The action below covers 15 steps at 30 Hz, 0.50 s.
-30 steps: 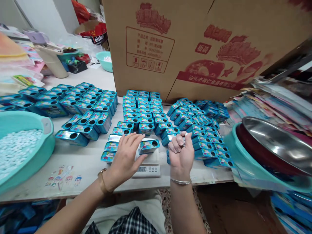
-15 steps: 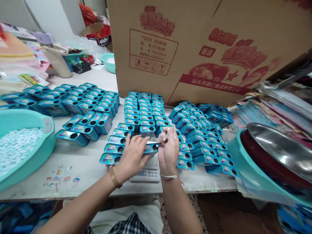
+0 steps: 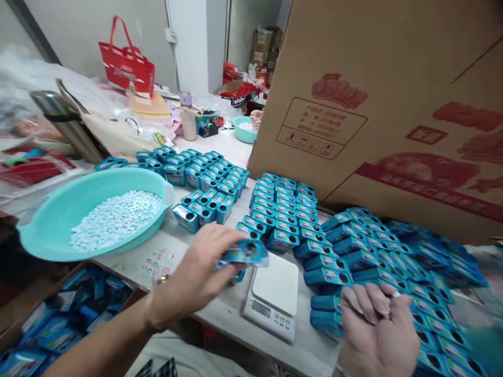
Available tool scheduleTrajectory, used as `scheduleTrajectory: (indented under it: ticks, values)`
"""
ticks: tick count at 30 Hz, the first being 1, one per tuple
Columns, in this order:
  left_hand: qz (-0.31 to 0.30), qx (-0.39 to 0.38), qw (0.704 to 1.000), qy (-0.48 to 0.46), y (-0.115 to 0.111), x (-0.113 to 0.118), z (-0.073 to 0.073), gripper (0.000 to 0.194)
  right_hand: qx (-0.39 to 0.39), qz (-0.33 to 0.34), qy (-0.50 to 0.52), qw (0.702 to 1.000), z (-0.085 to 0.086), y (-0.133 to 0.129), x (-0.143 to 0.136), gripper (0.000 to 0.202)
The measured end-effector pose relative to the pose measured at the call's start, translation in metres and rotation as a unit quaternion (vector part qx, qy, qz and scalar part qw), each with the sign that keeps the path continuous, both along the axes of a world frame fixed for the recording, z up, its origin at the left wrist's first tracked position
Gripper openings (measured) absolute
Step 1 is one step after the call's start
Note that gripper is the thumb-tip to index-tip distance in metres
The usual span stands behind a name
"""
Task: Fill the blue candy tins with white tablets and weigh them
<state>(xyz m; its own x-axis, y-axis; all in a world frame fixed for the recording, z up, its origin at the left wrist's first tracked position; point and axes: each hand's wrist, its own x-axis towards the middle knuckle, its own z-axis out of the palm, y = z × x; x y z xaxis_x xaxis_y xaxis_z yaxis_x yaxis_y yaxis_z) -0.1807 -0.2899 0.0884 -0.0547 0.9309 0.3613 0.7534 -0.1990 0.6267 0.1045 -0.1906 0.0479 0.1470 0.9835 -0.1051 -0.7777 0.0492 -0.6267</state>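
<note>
My left hand (image 3: 208, 259) is closed around a small blue box (image 3: 248, 252) with a dark round hole in its top. It holds this blurred box just left of and above the white digital scale (image 3: 275, 288), whose plate bears nothing. My right hand (image 3: 379, 327) is half curled, palm up, at the lower right, its fingertips around a small white tablet (image 3: 395, 295); whether more lie inside the fingers is hidden. Rows of upright blue boxes (image 3: 286, 225) with the same round holes stand behind the scale and beside my right hand.
A large turquoise basin (image 3: 39, 238) of white tablets stands at the left. Below the table edge is a carton of blue boxes (image 3: 58, 327). A big cardboard box (image 3: 334, 120) walls off the back right. Another person's hand (image 3: 256, 119) is by a small turquoise bowl (image 3: 243, 135).
My left hand has lifted a blue box off the scale and moved left. My right hand has drawn away to the right. The view has turned left, showing more of the basin.
</note>
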Motion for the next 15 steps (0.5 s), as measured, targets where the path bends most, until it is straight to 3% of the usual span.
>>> scheduleTrajectory:
  ticks: [3,5,7,9,11,15]
  values:
    - [0.090,0.002,0.996,0.009,-0.028,-0.055,-0.012,0.033,-0.026,0.004,0.006,1.000,-0.008,-0.003,-0.004,0.015]
    - [0.138,-0.021,0.989,0.047,-0.037,-0.081,-0.036,0.035,-0.042,0.020,0.009,0.999,-0.012,-0.003,-0.014,0.015]
    - [0.176,-0.054,0.980,0.073,-0.036,-0.092,-0.066,0.036,-0.053,0.038,0.011,0.998,-0.014,-0.003,-0.028,0.015]
    - [0.196,-0.072,0.975,0.080,-0.029,-0.089,-0.092,0.035,-0.058,0.051,0.015,0.997,-0.012,-0.004,-0.041,0.014]
    - [0.204,-0.068,0.975,0.065,-0.019,-0.075,-0.108,0.035,-0.062,0.061,0.018,0.996,-0.009,-0.005,-0.049,0.014]
    - [0.171,-0.061,0.983,-0.028,-0.002,-0.049,-0.110,0.037,-0.066,0.059,0.019,0.996,-0.006,-0.008,-0.048,0.013]
